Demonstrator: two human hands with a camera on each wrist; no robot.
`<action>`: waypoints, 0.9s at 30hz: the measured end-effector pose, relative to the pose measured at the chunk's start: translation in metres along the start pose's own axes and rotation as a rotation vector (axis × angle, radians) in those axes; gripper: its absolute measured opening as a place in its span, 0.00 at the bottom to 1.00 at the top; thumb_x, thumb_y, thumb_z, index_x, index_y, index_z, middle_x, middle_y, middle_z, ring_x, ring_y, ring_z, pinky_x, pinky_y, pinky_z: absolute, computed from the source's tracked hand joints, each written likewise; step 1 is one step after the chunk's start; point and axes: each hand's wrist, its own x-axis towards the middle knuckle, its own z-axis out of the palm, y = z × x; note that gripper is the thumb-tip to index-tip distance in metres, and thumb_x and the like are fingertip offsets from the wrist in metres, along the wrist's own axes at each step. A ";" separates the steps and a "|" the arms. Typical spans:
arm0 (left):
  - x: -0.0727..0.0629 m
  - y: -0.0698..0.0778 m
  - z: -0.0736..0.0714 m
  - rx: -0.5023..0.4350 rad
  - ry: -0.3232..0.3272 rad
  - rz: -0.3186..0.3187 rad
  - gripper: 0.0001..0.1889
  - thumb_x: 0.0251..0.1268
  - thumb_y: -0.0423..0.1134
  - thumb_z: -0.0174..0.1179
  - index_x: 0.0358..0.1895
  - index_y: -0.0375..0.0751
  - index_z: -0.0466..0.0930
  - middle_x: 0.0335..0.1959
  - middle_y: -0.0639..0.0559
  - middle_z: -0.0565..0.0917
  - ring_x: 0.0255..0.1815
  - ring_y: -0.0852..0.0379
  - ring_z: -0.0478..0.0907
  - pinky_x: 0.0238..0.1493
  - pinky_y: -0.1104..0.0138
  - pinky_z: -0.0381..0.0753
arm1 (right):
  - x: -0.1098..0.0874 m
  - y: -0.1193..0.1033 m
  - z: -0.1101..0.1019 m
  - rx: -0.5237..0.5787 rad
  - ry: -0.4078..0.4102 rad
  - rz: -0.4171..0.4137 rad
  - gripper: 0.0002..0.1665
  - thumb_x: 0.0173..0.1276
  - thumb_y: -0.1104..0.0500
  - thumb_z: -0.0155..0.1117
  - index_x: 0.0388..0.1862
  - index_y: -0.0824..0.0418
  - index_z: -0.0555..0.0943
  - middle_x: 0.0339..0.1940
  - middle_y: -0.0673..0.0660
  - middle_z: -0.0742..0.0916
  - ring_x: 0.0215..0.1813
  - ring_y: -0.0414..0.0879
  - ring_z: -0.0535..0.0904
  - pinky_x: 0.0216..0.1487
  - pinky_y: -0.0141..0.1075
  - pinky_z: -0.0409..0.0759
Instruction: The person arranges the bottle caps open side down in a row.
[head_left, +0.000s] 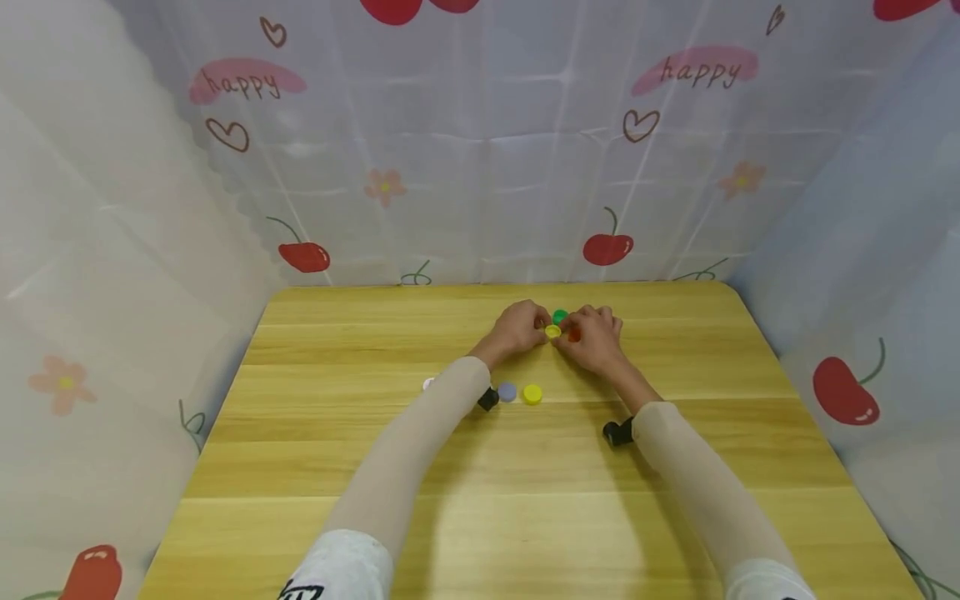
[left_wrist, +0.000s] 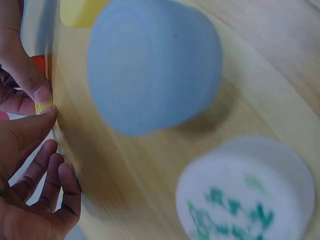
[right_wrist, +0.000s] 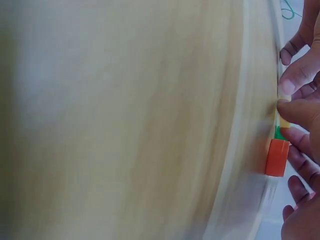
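Observation:
My left hand (head_left: 521, 325) and right hand (head_left: 597, 340) meet near the far edge of the table, fingertips on either side of a small yellow bottle cap (head_left: 552, 332). Both hands pinch this cap; in the right wrist view, a strip of the yellow cap (right_wrist: 284, 121) shows by the thumbs. Just behind it is a green cap (head_left: 560, 317). An orange-red cap (head_left: 574, 334) is partly hidden by the right fingers in the head view; in the right wrist view, the orange cap (right_wrist: 277, 158) stands beside the green cap (right_wrist: 279, 132).
Nearer me on the wooden table (head_left: 525, 517) lie a blue-lilac cap (head_left: 507, 392) and another yellow cap (head_left: 532, 394). A white cap (left_wrist: 240, 200) with green print is mostly behind the left sleeve in the head view. Printed curtains (head_left: 480, 167) stand around the table.

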 end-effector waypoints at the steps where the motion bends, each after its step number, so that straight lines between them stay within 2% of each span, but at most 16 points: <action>1: -0.001 -0.001 -0.002 -0.010 0.001 0.016 0.16 0.74 0.40 0.71 0.61 0.45 0.88 0.54 0.50 0.87 0.54 0.54 0.83 0.60 0.62 0.84 | -0.001 0.000 -0.001 0.008 0.003 -0.009 0.18 0.72 0.50 0.76 0.51 0.63 0.89 0.56 0.63 0.84 0.61 0.63 0.66 0.67 0.63 0.55; 5: -0.010 -0.008 -0.011 -0.036 0.006 0.104 0.16 0.72 0.42 0.71 0.59 0.46 0.88 0.52 0.52 0.86 0.54 0.55 0.83 0.60 0.62 0.84 | -0.007 -0.002 -0.005 0.069 0.022 -0.057 0.18 0.70 0.52 0.76 0.52 0.61 0.89 0.55 0.62 0.85 0.61 0.61 0.66 0.65 0.61 0.55; 9: -0.028 -0.017 -0.016 -0.028 0.002 0.185 0.16 0.73 0.46 0.71 0.58 0.48 0.88 0.52 0.54 0.84 0.55 0.57 0.81 0.62 0.62 0.82 | -0.017 -0.006 -0.006 0.172 0.037 -0.123 0.16 0.68 0.54 0.80 0.51 0.60 0.90 0.51 0.62 0.86 0.58 0.59 0.68 0.61 0.56 0.60; 13: -0.055 -0.025 -0.017 -0.008 0.020 0.257 0.17 0.74 0.49 0.71 0.60 0.48 0.87 0.53 0.55 0.83 0.55 0.59 0.80 0.62 0.63 0.82 | -0.032 -0.016 -0.002 0.316 0.045 -0.200 0.16 0.64 0.58 0.84 0.48 0.60 0.91 0.47 0.62 0.87 0.55 0.60 0.69 0.58 0.50 0.63; 17: -0.091 -0.030 -0.017 -0.029 0.057 0.321 0.17 0.73 0.50 0.72 0.59 0.50 0.87 0.53 0.56 0.84 0.55 0.58 0.80 0.60 0.63 0.83 | -0.050 -0.030 0.003 0.395 0.026 -0.279 0.16 0.61 0.61 0.85 0.46 0.57 0.89 0.46 0.60 0.87 0.54 0.60 0.70 0.59 0.50 0.66; 21: -0.128 -0.031 -0.015 -0.078 0.096 0.350 0.14 0.72 0.50 0.73 0.55 0.51 0.88 0.52 0.57 0.85 0.54 0.57 0.82 0.57 0.63 0.83 | -0.070 -0.045 0.008 0.433 -0.010 -0.332 0.17 0.59 0.61 0.86 0.45 0.53 0.89 0.47 0.55 0.87 0.56 0.54 0.72 0.63 0.51 0.67; 24: -0.146 -0.033 -0.014 -0.133 0.113 0.365 0.13 0.72 0.49 0.73 0.54 0.51 0.89 0.50 0.56 0.85 0.53 0.54 0.83 0.54 0.62 0.84 | -0.080 -0.051 0.010 0.453 -0.024 -0.353 0.18 0.58 0.62 0.87 0.44 0.50 0.89 0.47 0.52 0.87 0.56 0.49 0.72 0.63 0.49 0.68; 25: -0.150 -0.034 -0.013 -0.172 0.108 0.359 0.13 0.72 0.48 0.73 0.54 0.51 0.89 0.50 0.54 0.85 0.53 0.54 0.83 0.53 0.62 0.84 | -0.082 -0.053 0.010 0.459 -0.027 -0.357 0.18 0.58 0.62 0.86 0.45 0.50 0.89 0.47 0.51 0.87 0.56 0.48 0.72 0.63 0.48 0.68; 27: -0.156 -0.038 -0.012 -0.309 0.069 0.334 0.12 0.74 0.47 0.71 0.54 0.50 0.89 0.49 0.51 0.86 0.52 0.52 0.83 0.51 0.62 0.85 | -0.086 -0.057 0.010 0.467 -0.028 -0.366 0.19 0.58 0.63 0.86 0.45 0.49 0.88 0.47 0.49 0.87 0.57 0.45 0.72 0.63 0.47 0.69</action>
